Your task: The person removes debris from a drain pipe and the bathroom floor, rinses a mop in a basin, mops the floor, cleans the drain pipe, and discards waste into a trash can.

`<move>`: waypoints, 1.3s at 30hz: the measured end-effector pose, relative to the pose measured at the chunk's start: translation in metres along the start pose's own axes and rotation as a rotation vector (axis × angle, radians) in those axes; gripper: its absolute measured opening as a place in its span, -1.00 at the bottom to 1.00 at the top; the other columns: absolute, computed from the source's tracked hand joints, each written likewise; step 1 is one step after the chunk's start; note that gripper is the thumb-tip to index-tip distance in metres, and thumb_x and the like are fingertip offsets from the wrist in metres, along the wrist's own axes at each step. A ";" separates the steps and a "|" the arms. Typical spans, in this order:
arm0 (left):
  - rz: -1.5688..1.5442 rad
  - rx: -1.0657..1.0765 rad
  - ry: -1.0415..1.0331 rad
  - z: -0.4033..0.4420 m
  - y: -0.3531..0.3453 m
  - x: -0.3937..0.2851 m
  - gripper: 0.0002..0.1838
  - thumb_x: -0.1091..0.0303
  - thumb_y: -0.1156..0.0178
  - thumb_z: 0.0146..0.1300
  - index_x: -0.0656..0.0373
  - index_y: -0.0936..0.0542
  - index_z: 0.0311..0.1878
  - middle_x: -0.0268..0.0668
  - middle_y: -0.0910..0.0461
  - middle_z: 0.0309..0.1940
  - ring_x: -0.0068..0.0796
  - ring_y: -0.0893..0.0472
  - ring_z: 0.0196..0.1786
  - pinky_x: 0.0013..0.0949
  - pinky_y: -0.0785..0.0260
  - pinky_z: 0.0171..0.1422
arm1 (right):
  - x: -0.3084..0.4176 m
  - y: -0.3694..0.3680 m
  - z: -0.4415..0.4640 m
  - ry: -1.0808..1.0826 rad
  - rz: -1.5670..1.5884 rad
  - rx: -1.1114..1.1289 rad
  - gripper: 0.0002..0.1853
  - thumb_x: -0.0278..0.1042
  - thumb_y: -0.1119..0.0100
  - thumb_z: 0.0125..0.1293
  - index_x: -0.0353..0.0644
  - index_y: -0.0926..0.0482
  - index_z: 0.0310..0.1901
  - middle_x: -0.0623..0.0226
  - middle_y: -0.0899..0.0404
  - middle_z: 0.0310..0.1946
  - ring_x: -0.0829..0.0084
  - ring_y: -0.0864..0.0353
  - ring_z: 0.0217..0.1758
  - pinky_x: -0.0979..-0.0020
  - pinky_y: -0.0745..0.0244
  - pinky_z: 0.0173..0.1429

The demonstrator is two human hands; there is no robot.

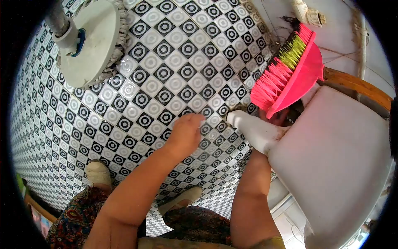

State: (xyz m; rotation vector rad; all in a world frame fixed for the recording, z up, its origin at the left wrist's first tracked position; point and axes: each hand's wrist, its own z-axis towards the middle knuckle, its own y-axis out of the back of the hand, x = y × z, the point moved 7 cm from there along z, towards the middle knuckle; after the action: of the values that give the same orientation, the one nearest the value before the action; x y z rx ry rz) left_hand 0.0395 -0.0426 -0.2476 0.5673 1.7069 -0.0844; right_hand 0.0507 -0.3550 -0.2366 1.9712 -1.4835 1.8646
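Ring-patterned tile floor [178, 79], pale wall [338, 39]

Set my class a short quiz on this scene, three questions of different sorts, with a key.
1. True or false: in this view, the round, pale plastic mop head with grey strings is left of the bare left hand.

2. Besides pink, which bristle colour shows clearly on the bright pink plastic broom head?
a) blue
b) yellow-green
c) orange

3. Short answer: which forearm is partly hidden behind the tapering white plastic furniture leg?

Key:
1. True.
2. b.
3. The right forearm.
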 end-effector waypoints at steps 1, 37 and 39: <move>-0.010 0.007 -0.003 0.000 0.001 -0.001 -0.69 0.66 0.01 -0.10 0.25 -0.40 -0.19 -0.14 -0.43 -0.43 -0.16 -0.43 -0.34 -0.27 -0.29 -0.25 | -0.002 0.000 0.001 0.000 0.005 0.000 -0.58 -0.17 0.01 0.05 -0.14 -0.34 -0.03 0.18 -0.30 -0.01 0.20 -0.24 0.08 0.15 -0.15 0.13; 0.054 0.007 -0.016 -0.001 -0.008 -0.003 -0.73 0.61 0.02 -0.05 0.22 -0.40 -0.20 -0.15 -0.44 -0.42 -0.16 -0.44 -0.32 -0.22 -0.24 -0.27 | -0.015 -0.004 0.015 -0.020 0.094 0.031 -0.58 -0.14 -0.01 0.04 -0.11 -0.35 -0.05 0.19 -0.30 -0.02 0.21 -0.25 0.06 0.12 -0.14 0.12; 0.059 0.005 -0.017 -0.001 -0.008 -0.004 -0.73 0.61 0.01 -0.05 0.22 -0.40 -0.20 -0.17 -0.44 -0.43 -0.17 -0.44 -0.32 -0.22 -0.22 -0.26 | -0.016 -0.004 0.015 -0.023 0.094 0.033 -0.58 -0.14 -0.01 0.04 -0.11 -0.35 -0.05 0.19 -0.30 -0.03 0.21 -0.25 0.06 0.12 -0.14 0.12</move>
State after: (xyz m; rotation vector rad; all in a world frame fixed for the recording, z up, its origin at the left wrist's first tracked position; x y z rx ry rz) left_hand 0.0358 -0.0509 -0.2456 0.6188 1.6727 -0.0510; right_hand 0.0674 -0.3526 -0.2506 1.9763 -1.5891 1.9206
